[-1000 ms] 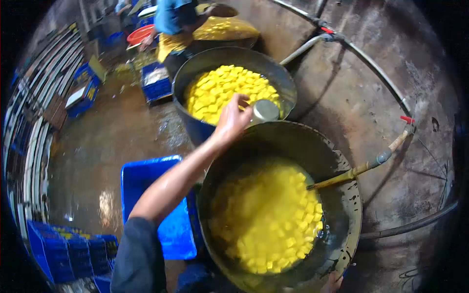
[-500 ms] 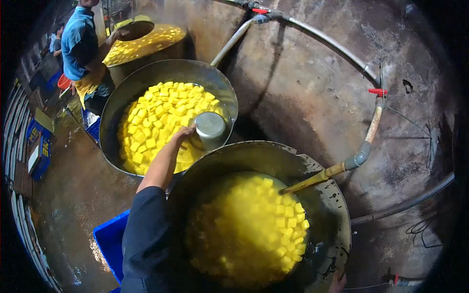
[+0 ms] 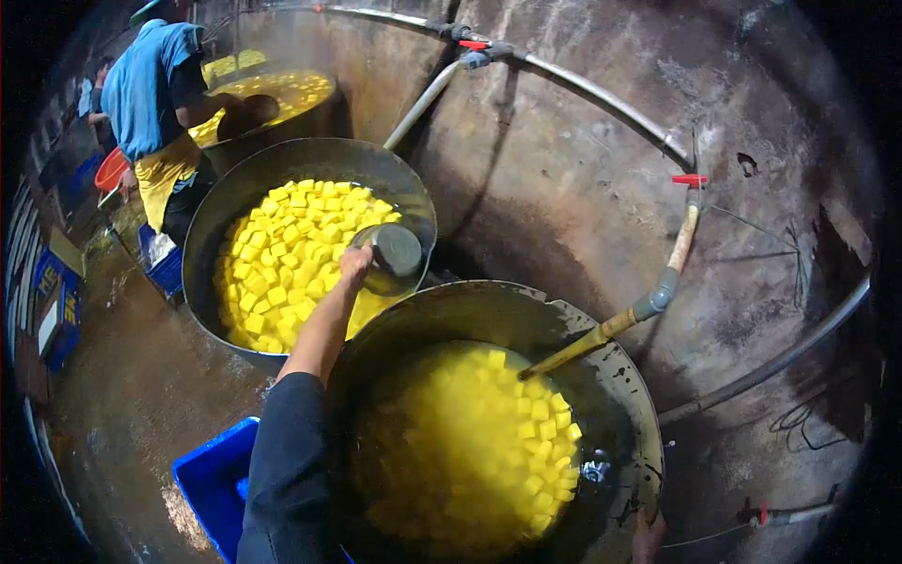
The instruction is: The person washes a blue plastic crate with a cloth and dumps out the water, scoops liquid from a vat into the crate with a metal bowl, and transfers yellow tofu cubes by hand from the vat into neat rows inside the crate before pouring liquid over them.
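Observation:
My left hand [image 3: 354, 263] is closed on the handle of a metal pot [image 3: 396, 248], whose round end looks dark. The pot is over the right side of the middle vat [image 3: 202, 230], low against yellow blocks [image 3: 296, 235] that look like tofu, lying in yellow liquid. Below my outstretched arm stands the near vat [image 3: 620, 376], with cloudy yellow liquid and more yellow blocks [image 3: 545, 442] gathered at its right. At the bottom right, my right hand [image 3: 647, 538] grips the near vat's rim; most of it is dim or cut off.
A pipe [image 3: 601, 336] reaches into the near vat. Red-handled valves [image 3: 691, 180] sit on piping along the stained wall. A blue crate [image 3: 211, 479] lies left of my arm. Further back, a co-worker in a blue top [image 3: 155, 89] bends beside a steaming far vat [image 3: 305, 117].
The pot in my left hand has tipped, its bright round end turning dark. My right hand stays on the rim. The co-worker has bent toward the far vat, and my view has shifted slightly.

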A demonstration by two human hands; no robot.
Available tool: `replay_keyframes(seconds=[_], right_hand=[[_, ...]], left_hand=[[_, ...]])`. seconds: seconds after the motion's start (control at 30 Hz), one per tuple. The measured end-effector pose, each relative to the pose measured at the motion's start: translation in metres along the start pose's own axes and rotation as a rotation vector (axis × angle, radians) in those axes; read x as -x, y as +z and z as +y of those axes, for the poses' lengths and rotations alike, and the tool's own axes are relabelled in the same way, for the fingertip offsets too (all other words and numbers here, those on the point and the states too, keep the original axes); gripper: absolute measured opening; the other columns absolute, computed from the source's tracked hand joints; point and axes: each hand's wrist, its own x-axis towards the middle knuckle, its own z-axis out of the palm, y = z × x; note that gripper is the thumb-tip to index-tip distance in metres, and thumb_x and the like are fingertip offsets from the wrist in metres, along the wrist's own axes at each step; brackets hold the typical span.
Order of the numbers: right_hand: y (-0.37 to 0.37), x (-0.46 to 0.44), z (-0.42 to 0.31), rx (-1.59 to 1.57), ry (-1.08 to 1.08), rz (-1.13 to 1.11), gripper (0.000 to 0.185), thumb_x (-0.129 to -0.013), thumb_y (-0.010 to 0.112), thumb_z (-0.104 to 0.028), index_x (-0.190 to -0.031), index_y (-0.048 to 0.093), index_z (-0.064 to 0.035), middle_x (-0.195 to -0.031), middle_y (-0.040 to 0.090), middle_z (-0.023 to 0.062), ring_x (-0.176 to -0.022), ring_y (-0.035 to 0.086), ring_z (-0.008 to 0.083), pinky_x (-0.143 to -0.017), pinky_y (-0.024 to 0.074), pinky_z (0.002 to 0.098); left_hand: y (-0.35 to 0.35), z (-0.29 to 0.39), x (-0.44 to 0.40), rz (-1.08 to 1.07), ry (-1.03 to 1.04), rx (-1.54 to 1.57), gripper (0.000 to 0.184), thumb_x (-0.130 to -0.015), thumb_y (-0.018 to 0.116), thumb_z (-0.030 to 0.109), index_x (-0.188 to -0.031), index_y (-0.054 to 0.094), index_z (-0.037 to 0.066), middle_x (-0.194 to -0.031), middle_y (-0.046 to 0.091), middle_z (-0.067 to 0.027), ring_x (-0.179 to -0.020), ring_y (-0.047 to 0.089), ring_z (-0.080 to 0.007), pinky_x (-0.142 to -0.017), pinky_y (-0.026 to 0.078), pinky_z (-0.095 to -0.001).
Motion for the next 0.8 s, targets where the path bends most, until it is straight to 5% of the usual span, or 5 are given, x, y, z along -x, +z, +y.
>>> replay_keyframes(seconds=[0.23, 0.4, 0.57, 0.7, 0.8], right_hand=[[-0.003, -0.005, -0.009, 0.169, 0.171, -0.098, 0.068, -0.088, 0.060, -0.019, -0.143, 0.025, -0.0018, -0.145, 0.029, 0.0191, -0.133, 0.030, 0.0323, -0.108, 0.0265, 0.0430], [-0.023, 0.021, -0.038, 0.077, -0.010, -0.282, 0.060, -0.096, 0.047, -0.037, -0.146, 0.024, -0.0129, -0.148, 0.028, 0.0118, -0.133, 0.029, 0.0328, -0.103, 0.0321, 0.0447], [-0.010, 0.002, 0.005, 0.040, -0.008, -0.229, 0.056, -0.096, 0.046, -0.035, -0.144, 0.031, -0.0092, -0.141, 0.039, 0.0151, -0.126, 0.040, 0.0311, -0.097, 0.0382, 0.0444], [0.008, -0.042, 0.075, -0.204, -0.053, -0.374, 0.055, -0.094, 0.047, -0.036, -0.141, 0.036, -0.0080, -0.132, 0.048, 0.0172, -0.117, 0.047, 0.0296, -0.093, 0.0408, 0.0437], [-0.011, 0.023, -0.004, 0.466, -0.586, 0.181, 0.063, -0.088, 0.055, -0.038, -0.138, 0.036, -0.0052, -0.119, 0.055, 0.0181, -0.101, 0.055, 0.0307, -0.083, 0.0460, 0.0440]], left_hand=[[-0.023, 0.005, 0.019, 0.313, -0.160, 0.251, 0.038, -0.076, 0.070, 0.023, -0.101, 0.062, -0.005, -0.066, 0.062, -0.0110, -0.073, 0.065, -0.0268, -0.059, 0.053, -0.0372], [-0.024, -0.009, 0.010, -0.441, -0.093, 0.125, 0.081, -0.070, 0.063, 0.068, -0.120, 0.055, 0.004, -0.104, 0.057, -0.0142, -0.086, 0.056, -0.0273, -0.071, 0.046, -0.0403], [-0.012, 0.045, 0.056, -0.197, 0.127, 0.577, 0.030, -0.083, 0.062, 0.034, -0.092, 0.065, 0.006, -0.071, 0.063, -0.0047, -0.058, 0.054, -0.0156, -0.052, 0.045, -0.0326], [-0.027, 0.070, 0.073, -0.173, 0.206, 1.470, 0.025, -0.088, 0.060, 0.013, -0.110, 0.057, 0.001, -0.095, 0.064, -0.0068, -0.079, 0.056, -0.0155, -0.073, 0.047, -0.0316], [-0.119, 0.121, 0.151, -0.199, 0.363, 1.519, 0.030, -0.090, 0.060, 0.017, -0.114, 0.054, 0.000, -0.106, 0.061, -0.0083, -0.091, 0.055, -0.0157, -0.082, 0.044, -0.0307]])
